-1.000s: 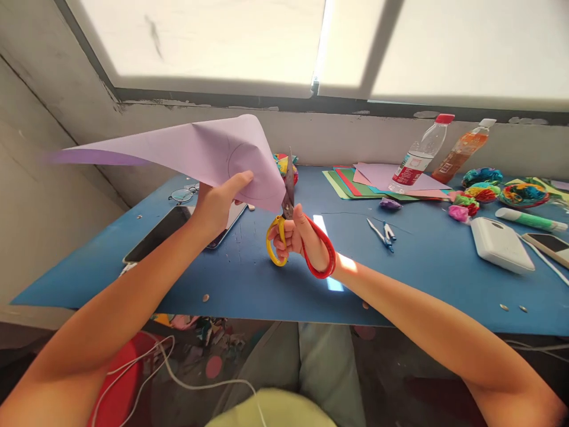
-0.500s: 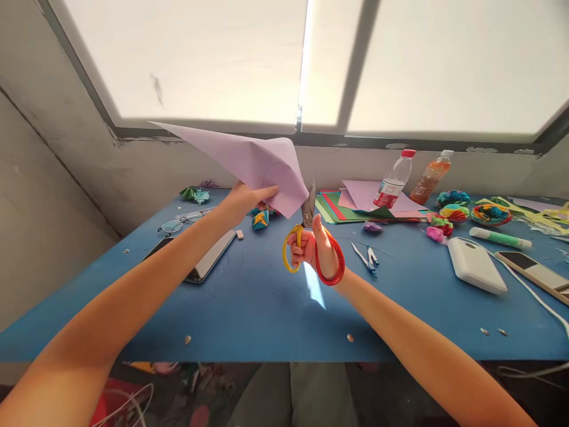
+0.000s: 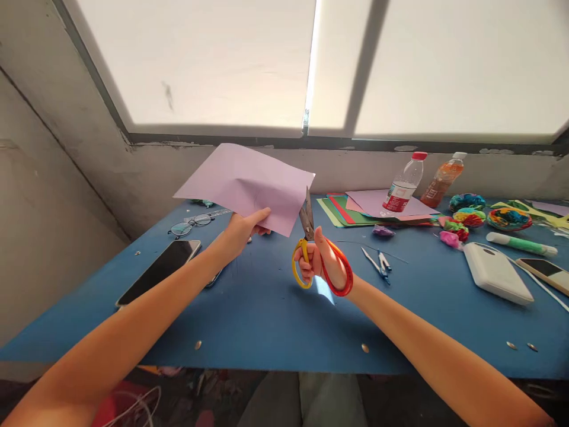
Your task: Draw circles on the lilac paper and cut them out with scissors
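A sheet of light purple paper is held up above the table, pinched in my left hand with the thumb on top. The paper bends a little around a crease near its middle. My right hand grips a pair of scissors by its yellow and red handles, thumb through the red loop. The blades point up and stand slightly apart at the paper's right edge. Whether they touch the paper I cannot tell.
On the blue table lie glasses, a phone, a compass, stacked coloured paper, a white power bank and a glue stick. Two bottles stand at the back right, near several bright paper balls.
My left hand has turned and lowered the paper, so it now lies flatter and its right edge meets the blades. The view has shifted slightly left; the scissors stay in my right hand.
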{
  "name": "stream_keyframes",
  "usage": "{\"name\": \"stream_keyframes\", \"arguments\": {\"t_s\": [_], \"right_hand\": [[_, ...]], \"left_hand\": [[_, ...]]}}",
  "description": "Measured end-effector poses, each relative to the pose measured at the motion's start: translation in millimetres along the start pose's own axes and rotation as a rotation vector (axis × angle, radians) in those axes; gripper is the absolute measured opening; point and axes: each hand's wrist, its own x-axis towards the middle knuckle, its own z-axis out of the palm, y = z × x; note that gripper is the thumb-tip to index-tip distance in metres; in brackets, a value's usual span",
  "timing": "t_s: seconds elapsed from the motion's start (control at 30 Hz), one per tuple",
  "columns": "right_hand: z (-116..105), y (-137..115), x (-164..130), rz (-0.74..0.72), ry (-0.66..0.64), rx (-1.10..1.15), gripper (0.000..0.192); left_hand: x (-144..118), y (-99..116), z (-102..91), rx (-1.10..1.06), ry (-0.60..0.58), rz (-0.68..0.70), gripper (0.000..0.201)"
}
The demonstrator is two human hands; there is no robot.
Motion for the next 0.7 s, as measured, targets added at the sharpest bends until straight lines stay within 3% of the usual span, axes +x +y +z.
{"name": "stream_keyframes", "arguments": {"t_s": [0.23, 0.47, 0.57, 0.7], "right_hand": [[1, 7, -3, 0.000, -0.056, -0.092, 0.077], [4, 8, -7, -0.078, -0.080, -0.177, 0.071], [6, 8, -10, -0.085, -0.112, -0.157, 0.077], [6, 7, -12, -0.075, -0.226, -0.169, 0.085]], "left_hand": [[-8, -1, 3.6, -0.040, -0.001, 0.065, 0.022], [-27, 4, 18.5, -0.121, -0.016, -0.006, 0.030], [-32, 4, 18.3, -0.017, 0.017, 0.068, 0.024], [-33, 1, 13.9, 0.162, -0.010, 0.135, 0.031]]}}
